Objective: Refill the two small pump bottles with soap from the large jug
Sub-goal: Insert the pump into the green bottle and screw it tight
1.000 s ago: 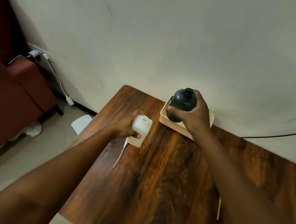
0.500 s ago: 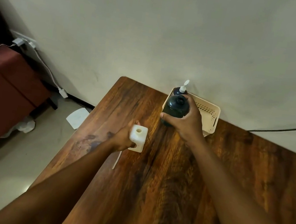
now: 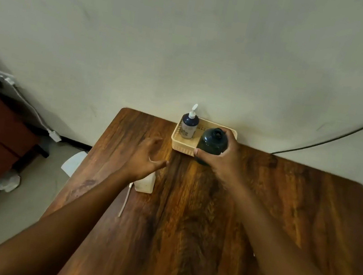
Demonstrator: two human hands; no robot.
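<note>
1. Right hand: I read the fingers and thumb as curled round the dark open-necked bottle. The bottle is upright, with its neck uncapped and facing the camera. It sits at the near right corner of the cream basket; I cannot tell whether its base is inside the basket, on the table, or lifted.

2. Left hand: I see the fingers spread apart and slightly bent, holding nothing. The hand hovers above the table, left of the basket and directly over the white jug.

3. White jug: it stands on the table below the left wrist. Only its near lower part shows from under the hand, so I cannot read its cap or opening.

4. Pump bottle: it is dark blue with a white pump head and a pale label. It stands upright in the far left corner of the basket, close to the wall. It stands just beside the dark open-necked bottle, with a small gap visible between them.

5. Cream basket: it rests at the far edge of the table, against the wall.

6. White tube: it is a thin pale length lying flat on the table, with its far end just beside the near left corner of the jug.

7. Black cable: it runs along the wall at the right, dropping towards the far edge of the table.
</note>
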